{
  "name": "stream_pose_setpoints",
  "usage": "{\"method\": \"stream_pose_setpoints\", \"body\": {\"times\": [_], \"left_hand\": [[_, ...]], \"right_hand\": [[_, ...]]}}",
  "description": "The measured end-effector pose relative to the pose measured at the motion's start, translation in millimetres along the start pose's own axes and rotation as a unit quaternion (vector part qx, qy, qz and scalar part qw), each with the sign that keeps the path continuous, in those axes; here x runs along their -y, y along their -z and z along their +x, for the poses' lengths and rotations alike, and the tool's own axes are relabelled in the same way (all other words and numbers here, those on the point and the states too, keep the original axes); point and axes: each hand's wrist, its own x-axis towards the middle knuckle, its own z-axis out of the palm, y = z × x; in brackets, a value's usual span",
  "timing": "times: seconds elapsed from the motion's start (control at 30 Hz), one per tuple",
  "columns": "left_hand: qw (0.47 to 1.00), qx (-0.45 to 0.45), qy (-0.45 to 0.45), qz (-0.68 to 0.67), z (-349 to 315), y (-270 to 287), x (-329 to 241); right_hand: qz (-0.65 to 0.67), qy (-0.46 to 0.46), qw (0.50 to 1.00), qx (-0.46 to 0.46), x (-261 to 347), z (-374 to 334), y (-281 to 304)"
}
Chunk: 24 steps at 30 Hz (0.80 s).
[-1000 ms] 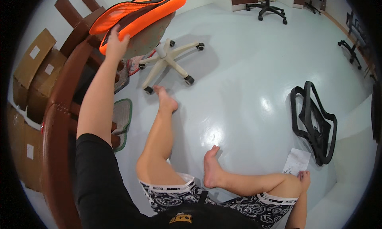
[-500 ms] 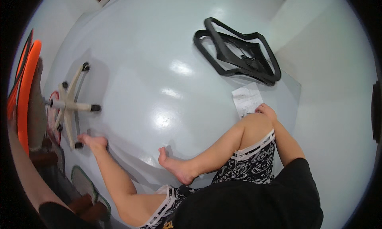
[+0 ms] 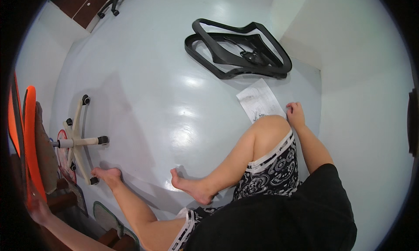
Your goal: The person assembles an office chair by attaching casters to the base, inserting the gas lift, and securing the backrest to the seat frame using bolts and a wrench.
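At the far left an orange-edged swivel chair [image 3: 32, 142] lies on its side, its pale star base [image 3: 77, 142] turned toward me. My left hand [image 3: 39, 211] grips the chair's orange edge; its fingers are dim and partly blurred. My right hand [image 3: 296, 115] is low over the floor, just right of a white printed sheet [image 3: 261, 98]. Its fingers are curled together, and whatever they hold is too small to make out. Several small metal screws [image 3: 258, 116] lie on the sheet's near end, partly hidden by my raised knee.
Beyond the sheet lies a black chair frame [image 3: 238, 50] with loose black parts inside its loop. A white wall [image 3: 358, 120] runs along the right. Rackets [image 3: 107, 218] and dark wooden legs [image 3: 65, 201] are at lower left. A brown drawer cabinet [image 3: 85, 9] and black chair base stand far back.
My right hand has moved off the sheet to the floor beside it, uncovering more of the screws. The view has shifted, so the chair now sits lower in it. My left hand has come into sight.
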Motion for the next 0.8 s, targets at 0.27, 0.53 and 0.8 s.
{"method": "stream_pose_setpoints", "body": {"times": [0.27,0.53,0.8], "left_hand": [[0.994,0.082,-0.014,-0.065,-116,13,-71],[0.884,0.372,0.136,-0.249,-272,-62,78],[0.835,0.335,0.338,-0.275,-312,-130,159]], "right_hand": [[-0.017,0.074,0.989,-0.128,44,46,14],[0.101,0.104,0.987,-0.067,154,221,-27],[0.219,0.114,0.961,-0.123,127,169,46]]}}
